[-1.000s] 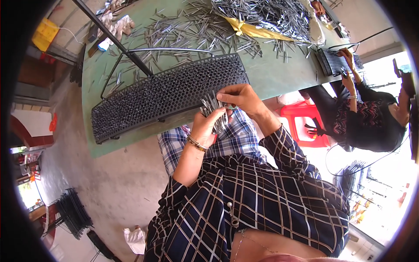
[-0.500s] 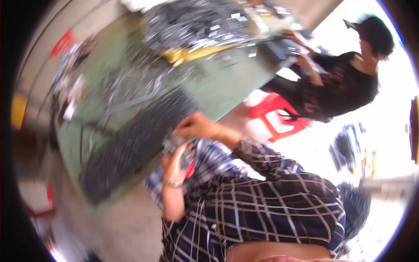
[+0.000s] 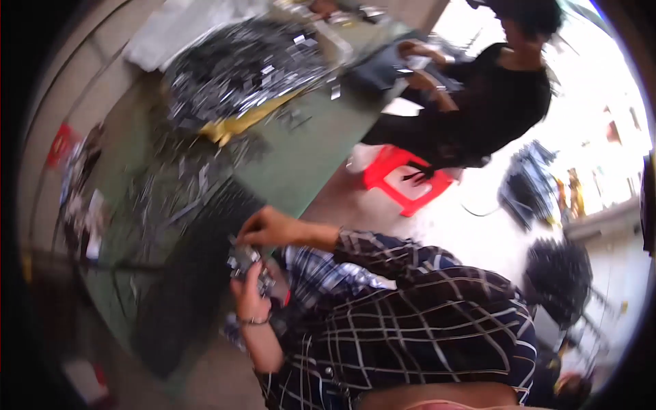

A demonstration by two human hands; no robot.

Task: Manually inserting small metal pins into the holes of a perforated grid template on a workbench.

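Note:
My left hand [image 3: 250, 299], a dark band at its wrist, is wrapped round a cluster of small shiny metal-looking pieces [image 3: 264, 279]; their exact kind is blurred. Just above it my right hand [image 3: 272, 229] has its fingers pinched together at the upper end of the cluster. Whatever lies between those fingertips is too small to make out. Both hands are over the near edge of a green table [image 3: 294, 160], beside a long dark textured mat [image 3: 195, 273]. A bit of red shows below the left palm.
A large heap of dark and silvery strips [image 3: 239, 72] lies on yellow material [image 3: 253, 119] farther back. Loose strips [image 3: 184, 188] litter the table. At right, a person in black [image 3: 471, 109] handles a dark box-like thing [image 3: 376, 68] near a red stool [image 3: 403, 181].
The whole view has swung, so the table, heap and co-worker appear farther left. My hands keep much the same hold on and beside the metal pieces.

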